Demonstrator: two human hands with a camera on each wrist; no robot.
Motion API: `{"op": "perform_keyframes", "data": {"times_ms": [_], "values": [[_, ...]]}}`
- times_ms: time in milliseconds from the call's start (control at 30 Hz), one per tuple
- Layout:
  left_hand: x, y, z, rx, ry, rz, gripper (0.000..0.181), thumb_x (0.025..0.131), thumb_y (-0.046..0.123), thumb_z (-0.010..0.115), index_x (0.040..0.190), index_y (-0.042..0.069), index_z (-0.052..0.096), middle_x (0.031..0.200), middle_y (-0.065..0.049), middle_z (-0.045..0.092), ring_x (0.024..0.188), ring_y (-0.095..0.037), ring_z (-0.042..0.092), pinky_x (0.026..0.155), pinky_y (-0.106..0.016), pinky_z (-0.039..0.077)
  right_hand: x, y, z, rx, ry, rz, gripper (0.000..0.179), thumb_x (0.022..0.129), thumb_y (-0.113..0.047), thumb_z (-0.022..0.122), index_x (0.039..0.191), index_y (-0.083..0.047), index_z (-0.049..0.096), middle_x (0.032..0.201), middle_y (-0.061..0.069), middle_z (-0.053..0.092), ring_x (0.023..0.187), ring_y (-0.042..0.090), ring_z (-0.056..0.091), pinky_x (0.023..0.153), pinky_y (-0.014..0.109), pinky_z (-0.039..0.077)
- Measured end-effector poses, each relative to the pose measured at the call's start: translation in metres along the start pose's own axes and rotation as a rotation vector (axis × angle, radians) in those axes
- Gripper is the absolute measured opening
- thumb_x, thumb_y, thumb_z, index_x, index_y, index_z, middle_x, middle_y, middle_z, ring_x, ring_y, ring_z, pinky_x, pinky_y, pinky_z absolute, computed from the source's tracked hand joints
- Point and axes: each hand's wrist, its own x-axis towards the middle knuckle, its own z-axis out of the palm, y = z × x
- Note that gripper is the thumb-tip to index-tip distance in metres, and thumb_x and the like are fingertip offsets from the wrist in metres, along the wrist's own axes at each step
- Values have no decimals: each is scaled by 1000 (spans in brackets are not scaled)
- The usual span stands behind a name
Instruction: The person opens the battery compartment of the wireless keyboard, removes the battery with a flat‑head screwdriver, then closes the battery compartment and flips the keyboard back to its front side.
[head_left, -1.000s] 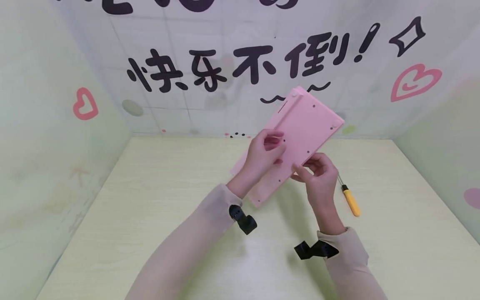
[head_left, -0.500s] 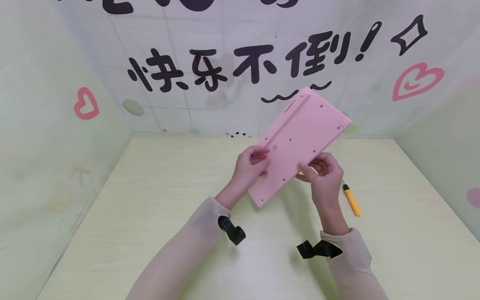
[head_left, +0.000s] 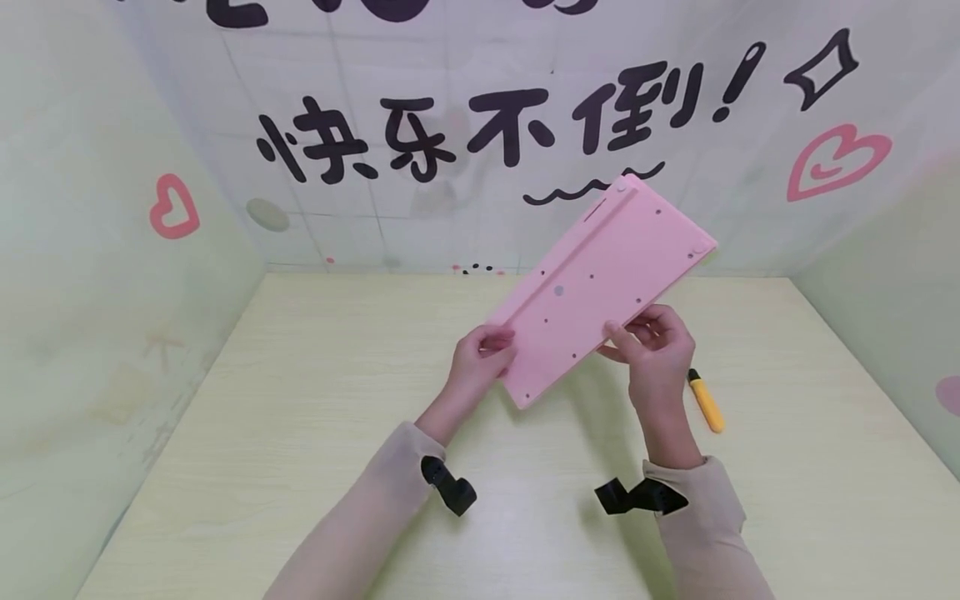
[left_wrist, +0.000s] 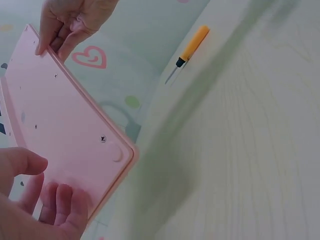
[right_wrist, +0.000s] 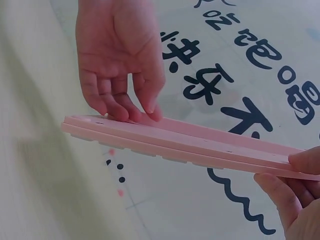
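Note:
A pink keyboard (head_left: 592,279) is held tilted above the table with its screw-dotted underside toward the head camera. Pale keycaps (right_wrist: 145,151) show along its lower face in the right wrist view. My right hand (head_left: 660,350) grips its near long edge, thumb on the underside and fingers behind. At the lower left end is my left hand (head_left: 480,362), its loosely bent fingertips (left_wrist: 62,197) against the underside without wrapping the edge. A screw (left_wrist: 103,138) sits near that corner.
A screwdriver (head_left: 705,402) with a yellow handle lies on the pale wooden table (head_left: 300,375), just right of my right hand. Printed fabric walls (head_left: 420,233) stand at the back and both sides.
My left hand has slid down and left along the keyboard's underside to its lower end, uncovering more screw holes and a round grey spot. The keyboard and right hand have shifted slightly right.

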Motion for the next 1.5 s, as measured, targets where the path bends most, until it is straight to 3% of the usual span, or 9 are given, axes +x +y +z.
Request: {"op": "perform_keyframes", "data": {"times_ms": [233,433,533,733,833,1200,1367,1500], "values": [[-3,-12,-7,4,47,-13,26,82,4,63,108,2,61,99,-10,59,81,-17,58,64,-26,49,4,0,0,57,21,-15,18,73,17,64,86,7,58,74,13,58,63,18,62,50,33,52],[-4,-20,-10,-65,93,-65,34,80,1,64,113,2,56,101,-12,55,83,-19,57,67,-29,51,6,-2,1,72,37,-13,17,74,17,63,86,7,57,74,13,58,64,19,62,50,33,52],[-3,-24,-10,-118,100,-82,35,80,0,64,114,2,54,101,-13,55,81,-18,58,69,-31,52,6,-3,2,83,39,-9,17,75,18,61,87,7,57,74,13,58,64,18,62,50,32,52],[-2,-29,-8,-326,34,-81,40,81,-6,61,119,-1,48,106,-19,58,84,-19,60,76,-36,51,6,-1,2,115,47,-10,18,75,19,61,87,7,56,74,13,58,64,19,62,49,32,52],[-1,-30,-8,-372,26,-85,43,81,-9,61,120,0,48,106,-19,57,85,-20,60,77,-35,51,6,-1,2,118,42,-12,18,75,17,63,88,7,55,75,13,58,64,20,62,50,32,52],[0,-32,-12,-359,79,-46,42,77,-15,62,115,-3,52,98,-14,56,72,-16,61,70,-33,53,4,3,-2,66,28,24,20,77,16,61,93,5,54,82,13,54,67,18,61,56,31,53],[0,-32,-14,-344,101,-41,43,76,-16,63,114,-1,54,97,-12,55,75,-20,62,69,-32,53,5,3,-3,9,39,44,23,76,14,65,96,5,56,82,13,57,69,18,63,61,31,53],[0,-29,-15,-342,105,-35,43,76,-17,63,114,0,54,97,-12,55,78,-23,62,70,-32,53,5,3,-4,32,57,63,25,76,15,64,98,7,57,81,14,57,68,18,62,63,32,53]]}}
